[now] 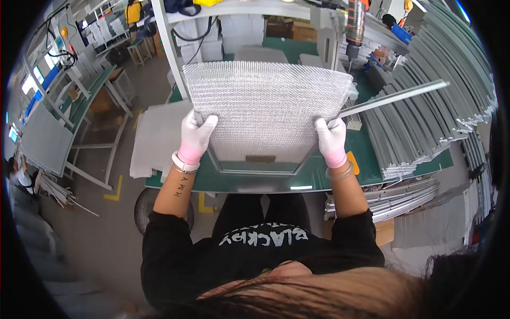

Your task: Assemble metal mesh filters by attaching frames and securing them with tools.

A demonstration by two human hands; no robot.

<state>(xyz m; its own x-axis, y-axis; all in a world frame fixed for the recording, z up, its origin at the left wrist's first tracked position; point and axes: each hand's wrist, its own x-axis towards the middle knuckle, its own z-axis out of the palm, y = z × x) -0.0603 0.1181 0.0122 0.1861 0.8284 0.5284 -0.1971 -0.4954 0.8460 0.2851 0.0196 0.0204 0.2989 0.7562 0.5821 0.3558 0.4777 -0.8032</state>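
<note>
A silvery metal mesh sheet (263, 101) is held up in front of me by both gloved hands, its far edge slightly bowed. My left hand (196, 133) grips the left edge, thumb on top. My right hand (332, 135) pinches the right edge the same way. Beneath the mesh lies a thin rectangular metal frame (257, 172), its near side showing on the green tabletop; the mesh hides most of it. A long pale metal strip (398, 98) runs up to the right from beside my right hand; whether that hand touches it I cannot tell.
Long grey metal profiles (425, 101) are stacked high on the right. Grey sheets (159, 138) lie at the table's left. A power screwdriver (355, 32) hangs above the far right. An orange piece (353, 162) sits by my right wrist. Another workbench (87, 101) stands further left.
</note>
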